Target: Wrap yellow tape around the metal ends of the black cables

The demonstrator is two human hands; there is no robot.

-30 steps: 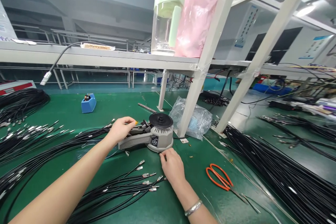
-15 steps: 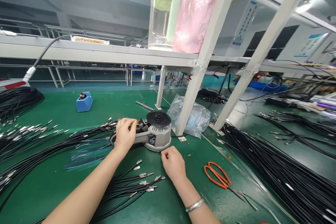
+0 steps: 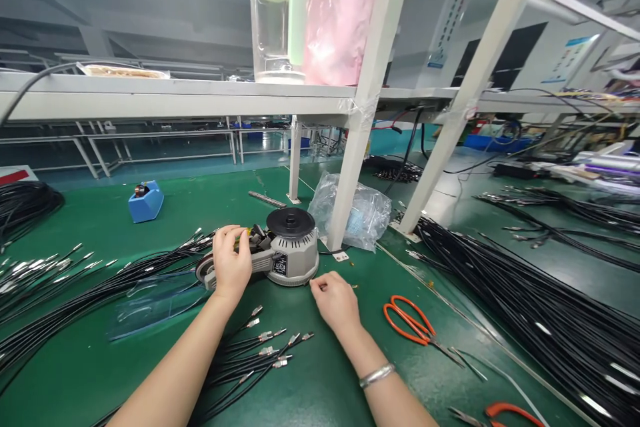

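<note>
A grey automatic tape dispenser with a black round disc on top stands on the green bench. My left hand is closed over its side arm; the fingertips are partly hidden, and a bit of yellow shows beside them. Close to the dispenser's base, my right hand is pinched, and whatever lies between thumb and finger is too small to make out. Black cables with metal connectors lie fanned out below and between my hands.
Orange-handled scissors lie to the right, with orange-handled pliers near the bottom edge. Black cable bundles cover the far right. White shelf posts and a plastic bag stand behind the dispenser. A blue holder sits at back left.
The view has shifted a little, so the dispenser appears further left. Both hands stay close to it in the same poses. Orange-handled pliers now show more fully at the bottom right.
</note>
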